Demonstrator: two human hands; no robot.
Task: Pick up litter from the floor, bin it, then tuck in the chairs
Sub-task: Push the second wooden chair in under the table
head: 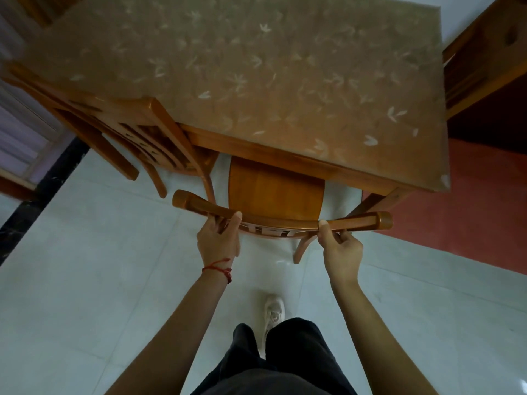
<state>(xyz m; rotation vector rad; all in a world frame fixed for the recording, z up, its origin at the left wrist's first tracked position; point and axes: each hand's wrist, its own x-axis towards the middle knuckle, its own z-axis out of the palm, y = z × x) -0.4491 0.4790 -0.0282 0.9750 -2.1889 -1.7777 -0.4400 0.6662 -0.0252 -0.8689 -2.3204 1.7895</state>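
A wooden chair [275,191] stands in front of me, its seat partly under the near edge of the table [285,159]. My left hand [218,242] grips the curved top rail of the chair's back left of its middle. My right hand [339,249] grips the same rail right of its middle. The table top carries a brown cover with a pale leaf pattern. No litter shows on the pale tiled floor [85,280].
A second wooden chair [137,129] stands at the table's left corner, close to the held chair. A wooden piece of furniture [484,52] rises at the right. A red floor area [470,212] lies to the right, a black strip [37,195] to the left.
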